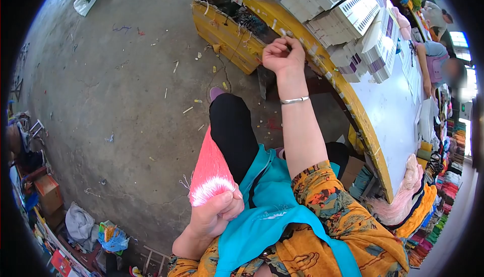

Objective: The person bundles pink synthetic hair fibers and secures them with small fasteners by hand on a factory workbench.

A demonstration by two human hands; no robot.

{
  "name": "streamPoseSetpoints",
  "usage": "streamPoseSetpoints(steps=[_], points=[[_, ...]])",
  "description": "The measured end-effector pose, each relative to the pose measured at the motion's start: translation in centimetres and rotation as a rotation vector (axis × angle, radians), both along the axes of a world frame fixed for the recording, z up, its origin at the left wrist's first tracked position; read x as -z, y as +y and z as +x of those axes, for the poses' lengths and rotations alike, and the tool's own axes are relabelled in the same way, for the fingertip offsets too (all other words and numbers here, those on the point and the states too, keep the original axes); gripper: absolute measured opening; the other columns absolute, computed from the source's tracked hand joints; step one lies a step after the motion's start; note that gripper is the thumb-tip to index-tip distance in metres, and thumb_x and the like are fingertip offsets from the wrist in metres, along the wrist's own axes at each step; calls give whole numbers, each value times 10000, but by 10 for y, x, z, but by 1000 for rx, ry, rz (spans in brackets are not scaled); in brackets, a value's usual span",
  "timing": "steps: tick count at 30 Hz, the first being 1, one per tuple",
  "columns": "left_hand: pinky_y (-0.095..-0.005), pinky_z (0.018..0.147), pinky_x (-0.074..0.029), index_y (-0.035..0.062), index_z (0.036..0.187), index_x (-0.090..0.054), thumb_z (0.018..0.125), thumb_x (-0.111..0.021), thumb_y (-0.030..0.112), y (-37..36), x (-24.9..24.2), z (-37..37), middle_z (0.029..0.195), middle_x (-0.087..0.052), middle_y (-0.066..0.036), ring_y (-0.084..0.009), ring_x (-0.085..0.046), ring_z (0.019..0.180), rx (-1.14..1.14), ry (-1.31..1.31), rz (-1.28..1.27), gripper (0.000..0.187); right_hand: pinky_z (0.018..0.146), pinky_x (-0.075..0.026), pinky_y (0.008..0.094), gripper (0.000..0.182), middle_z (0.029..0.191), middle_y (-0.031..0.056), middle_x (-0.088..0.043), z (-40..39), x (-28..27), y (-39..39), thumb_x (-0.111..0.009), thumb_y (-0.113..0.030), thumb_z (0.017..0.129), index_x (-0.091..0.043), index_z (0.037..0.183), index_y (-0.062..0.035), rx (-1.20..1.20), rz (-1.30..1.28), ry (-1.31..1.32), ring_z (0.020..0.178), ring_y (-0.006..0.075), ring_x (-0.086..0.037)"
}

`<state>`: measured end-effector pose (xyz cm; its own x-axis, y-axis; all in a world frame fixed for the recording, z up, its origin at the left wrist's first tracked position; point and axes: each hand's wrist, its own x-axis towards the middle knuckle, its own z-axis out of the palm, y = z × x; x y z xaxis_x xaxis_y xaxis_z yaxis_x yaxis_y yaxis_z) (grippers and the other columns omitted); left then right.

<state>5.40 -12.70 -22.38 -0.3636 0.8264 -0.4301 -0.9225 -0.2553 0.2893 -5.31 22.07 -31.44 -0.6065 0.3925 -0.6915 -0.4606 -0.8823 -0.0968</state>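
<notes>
My left hand (218,213) is closed around the gathered end of a bright pink thread skein (212,163). The strands hang beside my black-trousered leg, and loose thread ends stick out near my fist. My right hand (285,55) is raised over the yellow table edge by an open drawer (227,35). Its fingers are curled and pressed together; whatever may be between them is too small to make out. Stacks of printed white cards (345,19) lie on the tabletop just beyond that hand.
The white tabletop (375,110) has a curved yellow edge (360,110) on my right. Pale pink yarn (403,191) and orange yarn (421,209) hang by its near end. Another person (436,65) is across the table. Scraps litter the concrete floor (121,105).
</notes>
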Motion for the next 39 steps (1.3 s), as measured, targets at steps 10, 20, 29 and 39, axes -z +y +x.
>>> streamPoseSetpoints(steps=[10, 20, 29, 39], points=[[-243, 485, -285, -1, 925, -598, 895, -592, 192, 6, 1, 0, 553, -394, 40, -67, -340, 485, 38, -47, 40, 195, 500, -410, 200, 97, 775, -4, -638, 75, 59, -9, -624, -146, 912, -641, 965, -67, -394, 278, -99, 618, 85, -534], [-242, 469, -263, -12, 911, -599, 885, -605, 188, 8, 4, -7, 552, -392, 41, -61, -323, 473, -12, -81, -10, 202, 452, -425, 182, 86, 738, 30, -654, -14, 103, 13, -673, -49, 830, -594, 821, -82, -462, 811, -384, 547, 74, -555], [-233, 459, -259, -12, 921, -615, 884, -605, 163, 13, 11, -23, 553, -397, 40, -58, -326, 471, -37, -141, -17, 179, 429, -427, 196, 93, 723, 38, -655, -58, 125, 31, -674, -69, 842, -586, 819, -84, -419, 847, -415, 523, 81, -563], [-235, 457, -268, -22, 908, -613, 871, -622, 173, 19, 16, -36, 550, -408, 37, -60, -324, 466, -36, -153, -55, 198, 454, -472, 246, 224, 623, -7, -580, -72, 145, 69, -640, -227, 899, -500, 754, -130, -320, 747, -547, 545, 132, -580]])
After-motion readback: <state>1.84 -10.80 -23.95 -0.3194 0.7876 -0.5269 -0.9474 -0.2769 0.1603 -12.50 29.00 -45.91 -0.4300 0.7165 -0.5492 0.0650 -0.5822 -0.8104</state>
